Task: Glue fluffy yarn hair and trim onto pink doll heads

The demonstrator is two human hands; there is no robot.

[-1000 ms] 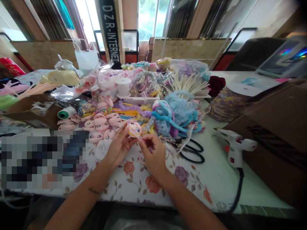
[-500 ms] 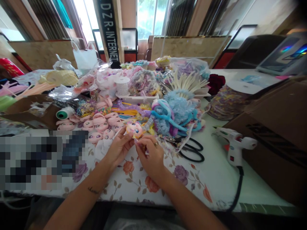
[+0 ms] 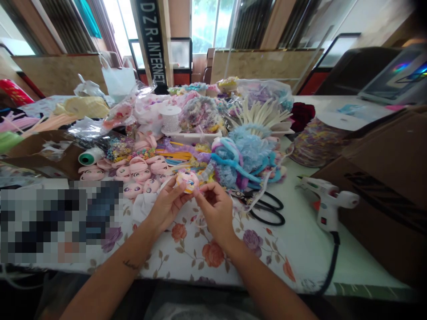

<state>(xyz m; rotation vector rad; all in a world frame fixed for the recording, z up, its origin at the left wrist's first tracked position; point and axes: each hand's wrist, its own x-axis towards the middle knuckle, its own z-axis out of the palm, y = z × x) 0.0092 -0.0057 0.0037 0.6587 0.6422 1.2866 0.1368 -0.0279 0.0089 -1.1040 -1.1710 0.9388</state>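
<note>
Over a broad white tablecloth printed with orange and purple roses (image 3: 173, 266), a person's two bare hands meet: the left hand (image 3: 170, 202) grips a small, roughly round pink doll head trimmed in yellow (image 3: 189, 181), no long axis evident, while the right hand (image 3: 215, 206), narrowed to a pinch, takes its lower-right edge, the head lying just up and left of those fingertips.

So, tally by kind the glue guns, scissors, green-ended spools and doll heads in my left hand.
White plastic glue gun: 1
Black-handled scissors: 1
White green-ended spool: 1
Pink, yellow-edged doll head in your left fingers: 1
Total: 4
</note>
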